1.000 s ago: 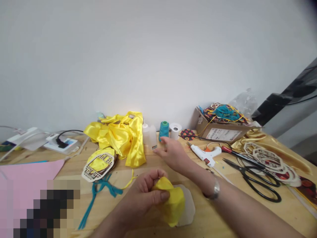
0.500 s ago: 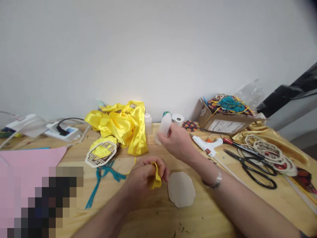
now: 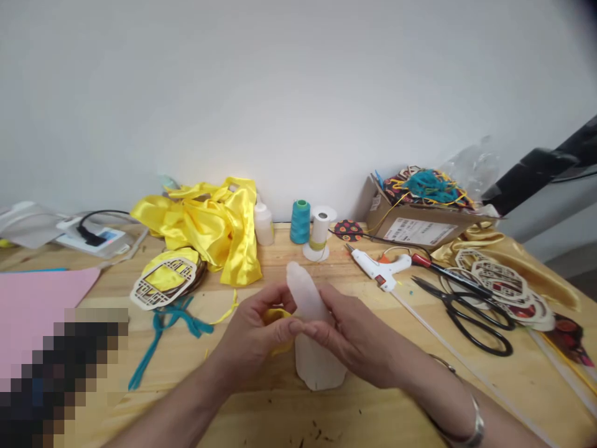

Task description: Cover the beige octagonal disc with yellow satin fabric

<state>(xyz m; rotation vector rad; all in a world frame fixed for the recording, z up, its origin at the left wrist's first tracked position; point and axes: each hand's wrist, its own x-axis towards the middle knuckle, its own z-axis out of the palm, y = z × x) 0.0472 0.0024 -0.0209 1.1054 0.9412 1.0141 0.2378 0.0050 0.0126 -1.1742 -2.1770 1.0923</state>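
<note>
My left hand is closed around a folded bit of yellow fabric, mostly hidden by the fingers. A thin whitish, scalloped-edged piece stands tilted between my two hands. My right hand grips it from the right side. Both thumbs meet at its lower part, and the left thumb seems to touch it too. Below them a pale scalloped card lies flat on the wooden table, partly covered by my hands.
Yellow satin, a squeeze bottle, a teal thread cone and a white spool stand at the back. On the right lie a glue gun, black scissors and a cardboard box. Teal cords lie left.
My right hand has come back from the rear of the table with the whitish scalloped piece, meeting my left hand over the card. The left still holds the yellow fabric.
</note>
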